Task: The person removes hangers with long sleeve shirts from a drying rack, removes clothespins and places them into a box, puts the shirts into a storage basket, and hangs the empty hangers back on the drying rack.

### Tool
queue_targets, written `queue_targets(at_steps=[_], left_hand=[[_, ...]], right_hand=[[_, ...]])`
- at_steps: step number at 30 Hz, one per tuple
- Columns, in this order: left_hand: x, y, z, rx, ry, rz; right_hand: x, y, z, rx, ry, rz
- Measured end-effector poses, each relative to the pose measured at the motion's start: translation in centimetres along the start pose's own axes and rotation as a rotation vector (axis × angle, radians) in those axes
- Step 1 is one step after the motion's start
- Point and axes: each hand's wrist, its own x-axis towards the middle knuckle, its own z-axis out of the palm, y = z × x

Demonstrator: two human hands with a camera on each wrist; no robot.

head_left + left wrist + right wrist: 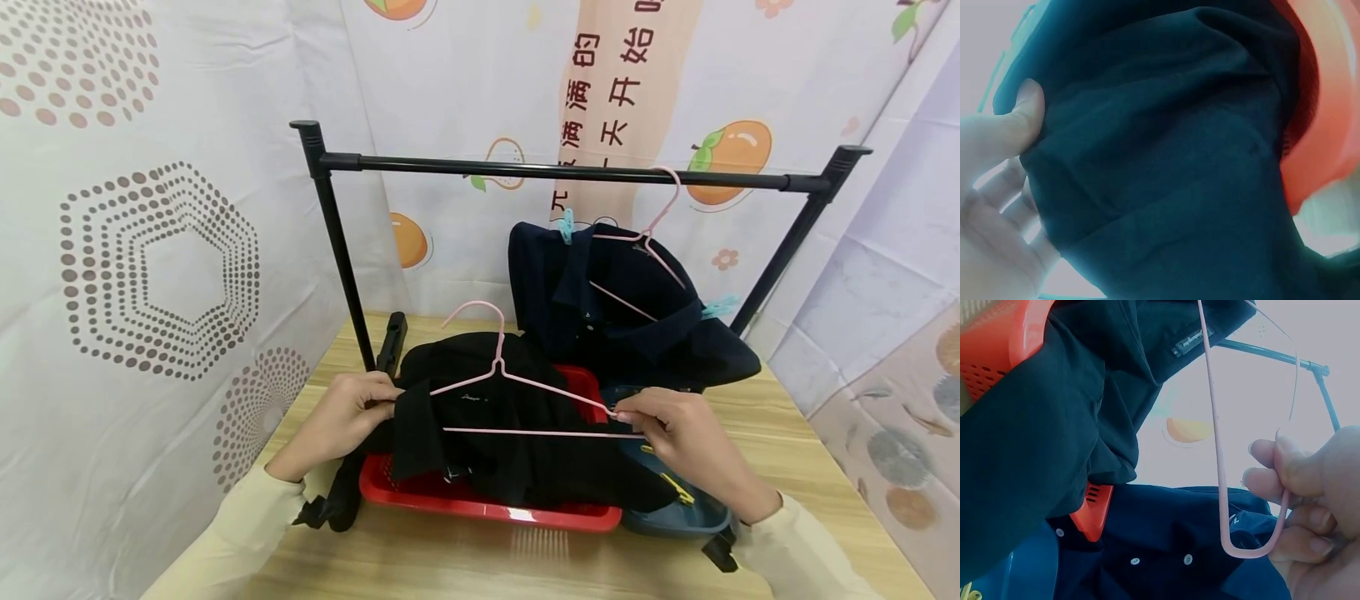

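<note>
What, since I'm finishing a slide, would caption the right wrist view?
Fingers of the right hand grip a pink hanger, black garment at frame left.

Head cam's pretty bright and even, though the black shirt (517, 462) swallows most detail and the red basket (491, 510) catches a white glint up front. Rack posts (344, 267) splay outward, very wide-angle. Both wrist cams: hazy, teal-tinted, backgrounds blown out, left one soft.
</note>
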Motion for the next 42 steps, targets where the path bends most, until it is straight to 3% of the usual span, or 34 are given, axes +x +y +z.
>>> queue_targets(at_steps=[24,35,42], left_hand=[[-0.4,-1.7,1.0,0.098,0.000,-0.041],[-0.8,-2.3,1.3,0.129,-0.054,-0.136],[-1.2,-2.5,1.5,0.160,-0.124,-0.204]], right_hand=[[-1.6,1.4,-2.0,-0.066,-0.017,0.034],[-2.2,1.9,-2.3,-0.072,-0.028,0.049],[-3.1,2.3,-2.7,-0.087,-0.038,0.080]])
